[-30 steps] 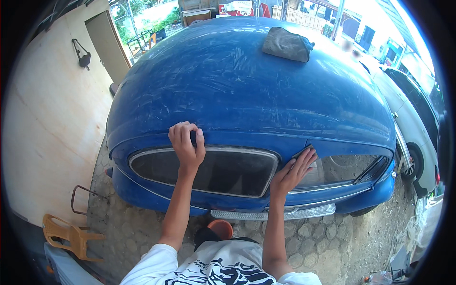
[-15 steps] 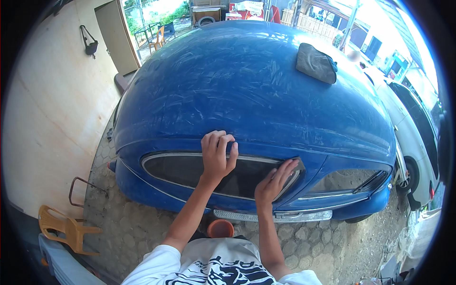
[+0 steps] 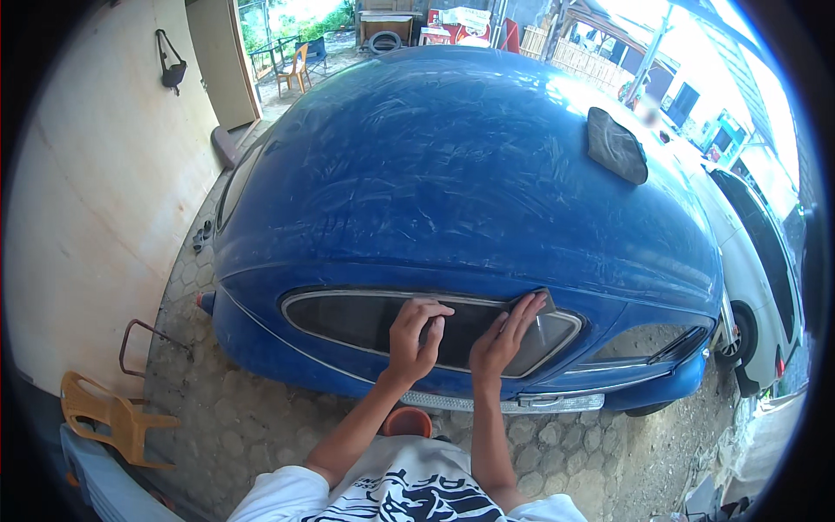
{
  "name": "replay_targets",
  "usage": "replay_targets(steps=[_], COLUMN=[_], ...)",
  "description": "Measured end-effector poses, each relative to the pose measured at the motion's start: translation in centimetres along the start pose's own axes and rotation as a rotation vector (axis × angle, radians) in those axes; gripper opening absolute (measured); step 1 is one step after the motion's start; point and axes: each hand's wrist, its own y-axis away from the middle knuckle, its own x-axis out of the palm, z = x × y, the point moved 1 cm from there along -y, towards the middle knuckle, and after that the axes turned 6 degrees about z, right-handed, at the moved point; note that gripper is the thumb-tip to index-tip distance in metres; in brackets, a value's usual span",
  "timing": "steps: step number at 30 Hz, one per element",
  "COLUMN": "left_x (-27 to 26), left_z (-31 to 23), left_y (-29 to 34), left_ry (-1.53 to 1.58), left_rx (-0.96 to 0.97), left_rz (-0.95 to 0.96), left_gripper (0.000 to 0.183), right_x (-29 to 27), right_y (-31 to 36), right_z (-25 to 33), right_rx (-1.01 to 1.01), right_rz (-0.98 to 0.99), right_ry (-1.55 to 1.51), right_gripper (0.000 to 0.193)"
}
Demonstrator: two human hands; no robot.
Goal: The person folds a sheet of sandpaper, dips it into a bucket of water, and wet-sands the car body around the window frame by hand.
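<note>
A blue rounded car point(image 3: 435, 183) fills the middle, its roof covered in pale smears and streaks. Under my right hand point(image 3: 506, 337), a small grey piece of sandpaper point(image 3: 545, 304) is held flat against the body at the upper edge of the side window point(image 3: 370, 324). Its fingers lie straight together over the sheet, hiding most of it. My left hand point(image 3: 417, 339) is in front of the same window, fingers bent and thumb apart, with nothing visible in it. A dark grey cloth point(image 3: 616, 146) rests on the roof at the right.
An orange-brown bucket point(image 3: 407, 422) stands on the paving between me and the car. At the left are a yellow plastic chair point(image 3: 117, 422) and a pale wall point(image 3: 96, 209). A white car point(image 3: 752, 261) is parked beyond on the right, with a person point(image 3: 648, 113) near it.
My left hand has come down from the roof edge to the window. The right hand stays at the window's upper edge with the sandpaper. The view has shifted slightly.
</note>
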Motion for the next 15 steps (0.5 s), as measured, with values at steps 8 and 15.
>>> replay_targets(steps=[8, 15], left_x=[-2.9, -1.8], left_z=[1.7, 3.4], left_y=[2.0, 3.8], left_ry=[0.088, 0.332], left_rx=[-0.172, -0.369], left_rz=[0.077, -0.029], left_gripper=[0.013, 0.023], right_x=[-2.2, 3.5], right_y=[-2.0, 1.7], right_z=[-1.7, 6.7], right_rx=[0.071, 0.017], right_rz=[-0.236, 0.146], right_ry=[0.084, -0.198], right_gripper=[0.050, 0.060])
